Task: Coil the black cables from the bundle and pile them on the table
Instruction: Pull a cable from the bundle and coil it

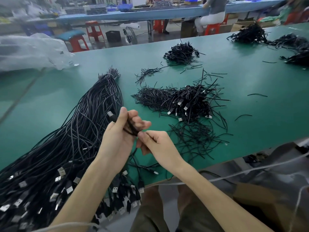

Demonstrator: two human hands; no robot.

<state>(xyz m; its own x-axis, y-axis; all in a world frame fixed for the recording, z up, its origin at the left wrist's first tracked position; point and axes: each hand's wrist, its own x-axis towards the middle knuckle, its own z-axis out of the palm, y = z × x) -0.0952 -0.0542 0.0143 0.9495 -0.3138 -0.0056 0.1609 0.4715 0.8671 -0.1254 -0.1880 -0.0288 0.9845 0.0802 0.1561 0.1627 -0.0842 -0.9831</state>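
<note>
A long bundle of black USB cables (80, 131) lies on the green table (250, 91) at the left, its metal plugs fanned over the near edge. My left hand (120, 131) grips a partly coiled black cable (129, 127), whose plug sticks up past the thumb. My right hand (155, 144) pinches the same cable's loose strand just below the coil. A pile of coiled cables (190, 101) sits to the right of my hands, with black twist ties (150, 96) scattered beside and around it.
More coiled piles lie farther back at centre (182, 51) and far right (250, 33). A clear plastic bag (31, 51) rests at the table's left. Red stools and another workbench with a seated person stand beyond. My knees are under the near edge.
</note>
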